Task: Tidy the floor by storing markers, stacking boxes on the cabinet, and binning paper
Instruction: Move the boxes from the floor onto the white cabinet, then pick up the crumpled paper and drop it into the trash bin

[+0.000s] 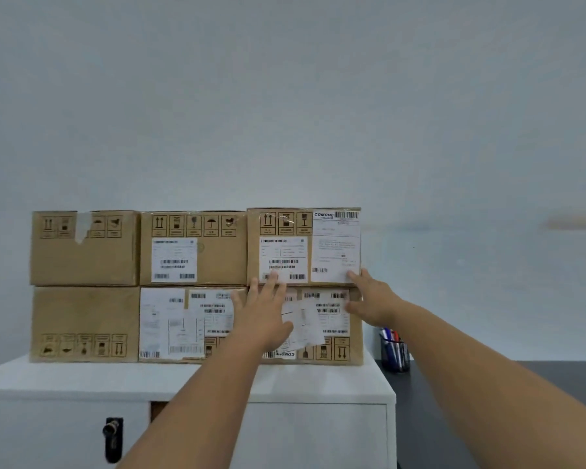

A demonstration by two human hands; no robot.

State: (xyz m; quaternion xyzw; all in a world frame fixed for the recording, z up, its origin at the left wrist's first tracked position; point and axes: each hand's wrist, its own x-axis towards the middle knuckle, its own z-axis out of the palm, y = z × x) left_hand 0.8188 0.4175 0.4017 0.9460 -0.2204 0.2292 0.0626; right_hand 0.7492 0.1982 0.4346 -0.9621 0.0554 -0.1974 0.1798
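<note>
Boxes: six stacked two-high on the white cabinet [183, 380], top-right box [285, 247] against the wall | left hand [263, 311] spread flat on the box fronts | right hand [372, 299] open at the right edge | markers [394, 350] in a cup beside the cabinet

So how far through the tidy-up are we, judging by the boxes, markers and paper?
Six brown cardboard boxes sit two-high in three columns on the white cabinet. Markers stand in the dark mesh pen cup beside it. In hand: both open hands, left hand and right hand, are at the top-right cardboard box, apparently squaring it. The floor and any paper or bin are out of view, so that step can't be judged.
</note>
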